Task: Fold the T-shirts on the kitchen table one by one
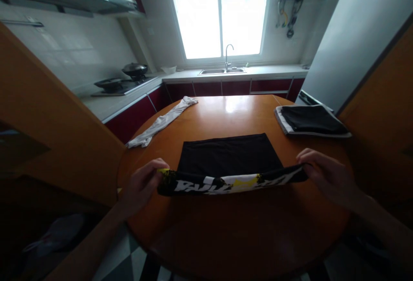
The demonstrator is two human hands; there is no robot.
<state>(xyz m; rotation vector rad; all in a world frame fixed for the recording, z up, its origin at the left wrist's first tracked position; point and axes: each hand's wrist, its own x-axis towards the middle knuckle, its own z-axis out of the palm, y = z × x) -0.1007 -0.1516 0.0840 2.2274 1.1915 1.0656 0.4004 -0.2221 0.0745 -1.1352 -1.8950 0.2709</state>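
We lift a black garment's near edge
Left hand [142, 184] and right hand [322, 175] pinch the garment [227, 160] corners, fingers clamped, palms down

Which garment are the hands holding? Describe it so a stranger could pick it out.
Start at the round orange table. At its near middle lies a black garment, its near edge lifted by the left hand and right hand. Only it shows white and yellow print on that edge; the white cloth lies far left, the folded dark pile far right.
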